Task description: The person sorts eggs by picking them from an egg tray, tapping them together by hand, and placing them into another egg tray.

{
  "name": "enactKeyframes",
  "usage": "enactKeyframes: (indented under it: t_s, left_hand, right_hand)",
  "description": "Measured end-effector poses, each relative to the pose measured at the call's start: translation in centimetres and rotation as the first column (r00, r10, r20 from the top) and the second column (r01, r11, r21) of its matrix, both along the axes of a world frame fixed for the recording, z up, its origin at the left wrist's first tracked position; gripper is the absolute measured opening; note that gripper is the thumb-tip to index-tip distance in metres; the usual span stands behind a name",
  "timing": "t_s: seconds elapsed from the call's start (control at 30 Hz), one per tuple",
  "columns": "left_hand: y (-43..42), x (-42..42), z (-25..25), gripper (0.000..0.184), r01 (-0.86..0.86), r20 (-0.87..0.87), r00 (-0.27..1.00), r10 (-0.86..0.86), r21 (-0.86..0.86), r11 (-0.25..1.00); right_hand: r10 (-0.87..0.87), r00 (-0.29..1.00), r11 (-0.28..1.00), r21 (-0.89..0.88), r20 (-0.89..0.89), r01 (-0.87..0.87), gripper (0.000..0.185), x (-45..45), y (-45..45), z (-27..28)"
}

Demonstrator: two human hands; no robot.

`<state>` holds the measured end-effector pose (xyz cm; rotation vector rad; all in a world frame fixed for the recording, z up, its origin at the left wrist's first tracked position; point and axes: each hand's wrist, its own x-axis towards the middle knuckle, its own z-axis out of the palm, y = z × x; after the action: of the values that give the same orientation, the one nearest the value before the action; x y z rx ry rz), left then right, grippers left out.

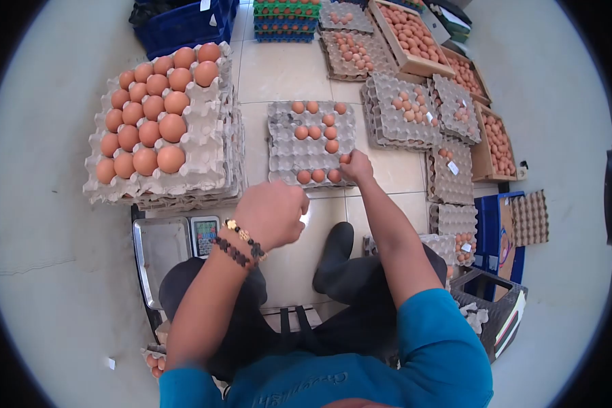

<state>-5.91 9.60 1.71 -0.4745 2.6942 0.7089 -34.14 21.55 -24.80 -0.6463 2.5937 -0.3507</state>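
My right hand (358, 168) is closed on a brown egg (345, 158) at the right edge of a grey egg tray (285, 158). Several other brown eggs sit spread in that tray, some along its far edge, some down its right half and some in the near row. My left hand (270, 212), with bracelets at the wrist, hangs in front of the tray's near left corner. Its fingers are curled in, and whatever they may hold is hidden from view.
On the left rises a tall tray stack (204, 153) topped with large brown eggs. A digital scale (205, 234) with a metal pan (162, 251) stands nearer me. At right are more egg trays (381, 112) and wooden egg boxes (415, 41). My boot (336, 248) is close by.
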Motion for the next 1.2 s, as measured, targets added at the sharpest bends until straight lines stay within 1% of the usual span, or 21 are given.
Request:
enactKeyframes:
  t_s: [0.03, 0.1, 0.2, 0.3, 0.33, 0.37, 0.43, 0.53, 0.6, 0.63, 0.67, 0.77, 0.8, 0.87, 0.97, 1.0, 1.03, 1.07, 1.1, 1.13, 1.2]
  left_hand:
    - [-0.1, 0.1, 0.0, 0.021, 0.003, 0.008, 1.0, -0.003, 0.017, 1.0]
    - [-0.3, 0.3, -0.5, 0.022, -0.006, 0.049, 0.999, 0.008, -0.054, 0.999]
    - [-0.4, 0.2, -1.4, 0.02, -0.02, 0.052, 0.998, 0.025, -0.104, 0.994]
    - [-0.7, 0.4, -1.5, 0.019, -0.011, 0.048, 0.999, 0.015, -0.069, 0.998]
    - [-0.7, 0.3, -1.4, 0.019, -0.014, 0.063, 0.998, 0.018, -0.065, 0.998]
    - [-0.7, 0.3, -1.3, 0.02, -0.016, 0.076, 0.997, 0.021, -0.06, 0.998]
    - [-0.7, 0.1, -1.1, 0.021, -0.013, 0.109, 0.994, 0.02, -0.063, 0.998]
    - [-0.5, 0.1, -1.2, 0.023, -0.01, 0.12, 0.993, 0.017, -0.057, 0.998]
    - [-0.4, 0.1, -1.4, 0.024, -0.007, 0.112, 0.994, 0.012, -0.05, 0.999]
    - [-0.4, 0.1, -1.4, 0.024, -0.007, 0.107, 0.994, 0.012, -0.047, 0.999]
    - [-0.4, 0.2, -1.4, 0.024, -0.008, 0.102, 0.995, 0.013, -0.044, 0.999]
    - [-0.7, 0.4, -1.7, 0.023, -0.032, 0.017, 0.999, 0.032, 0.012, 0.999]
    - [-1.0, 0.5, -1.6, 0.022, -0.042, -0.068, 0.997, 0.048, 0.077, 0.996]
    - [-1.5, 0.3, -1.0, 0.021, -0.032, -0.24, 0.967, 0.085, 0.214, 0.976]
    - [-2.3, -0.4, 0.5, 0.029, -0.083, -0.235, 0.941, 0.245, 0.54, 0.838]
    - [-2.8, -0.3, 0.0, 0.053, -0.076, -0.113, 0.955, 0.273, 0.798, 0.598]
    - [-2.9, -0.2, 0.6, 0.06, -0.112, -0.048, 0.946, 0.32, 0.88, 0.462]
    - [-2.9, -0.1, 1.3, 0.067, -0.143, 0.024, 0.935, 0.355, 0.938, 0.316]
    - [-3.0, 0.1, 2.1, 0.075, -0.169, 0.098, 0.922, 0.375, 0.972, 0.162]
    - [-3.3, 0.2, 1.6, 0.089, -0.105, 0.058, 0.927, 0.371, 0.989, 0.108]
    - [-2.8, 0.5, 1.8, 0.088, -0.043, 0.06, 0.903, 0.425, 0.998, -0.05]
  right_hand:
    - [-0.061, 0.997, 0.998, 0.0, -0.05, 0.061, 0.033, 0.1, -0.6, -0.8]
    - [-0.181, 0.972, 0.983, -0.012, -0.147, 0.182, 0.032, 0.5, -1.7, -1.7]
    - [-0.156, 0.969, 0.987, 0.012, -0.19, 0.161, 0.03, -0.1, -1.9, -1.1]
    - [-0.238, 0.961, 0.941, -0.213, 0.144, 0.265, 0.028, -2.6, -0.2, -2.3]
    - [-0.324, 0.815, 0.765, -0.374, 0.48, 0.525, 0.031, -4.1, 0.2, -5.1]
    - [-0.297, 0.658, 0.63, -0.376, 0.692, 0.68, 0.03, -4.2, 0.2, -4.9]
    - [-0.088, 0.262, 0.337, -0.219, 0.961, 0.916, 0.03, -4.4, 0.0, -4.2]
    - [-0.284, 0.543, 0.59, -0.302, 0.791, 0.749, 0.035, -4.1, -2.6, -4.1]
    - [-0.282, 0.857, 0.892, -0.211, 0.432, 0.4, 0.041, -2.4, -4.4, -2.0]
    - [-0.192, 0.954, 0.973, -0.086, 0.229, 0.216, 0.045, -1.7, -5.2, -0.9]
    - [-0.183, 0.982, 0.979, -0.079, 0.048, 0.187, 0.05, -1.9, -5.8, -2.7]
    - [-0.138, 0.966, 0.985, -0.129, -0.217, 0.112, 0.05, -1.7, -6.5, -3.5]
    - [-0.16, 0.986, 0.969, -0.197, -0.038, 0.15, 0.048, -1.9, -6.5, -3.0]
    - [-0.162, 0.937, 0.92, -0.296, 0.311, 0.258, 0.045, -2.9, -5.9, -0.8]
    - [-0.023, 0.76, 0.915, -0.292, 0.65, 0.278, 0.039, -4.5, -5.7, 4.5]
    - [0.044, 0.761, 0.928, -0.308, 0.647, 0.208, 0.036, -3.5, -5.9, 7.7]
    - [0.156, 0.679, 0.911, -0.371, 0.717, 0.182, 0.036, -2.4, -5.9, 12.3]
    - [0.271, 0.583, 0.886, -0.436, 0.766, 0.161, 0.036, -1.4, -5.7, 16.1]
    - [0.328, 0.54, 0.847, -0.494, 0.775, 0.196, 0.037, -1.0, -5.4, 17.9]
    - [0.388, 0.496, 0.803, -0.549, 0.777, 0.232, 0.038, -0.6, -5.0, 19.4]
    - [0.521, 0.426, 0.697, -0.657, 0.739, 0.287, 0.04, 0.6, -3.7, 23.0]
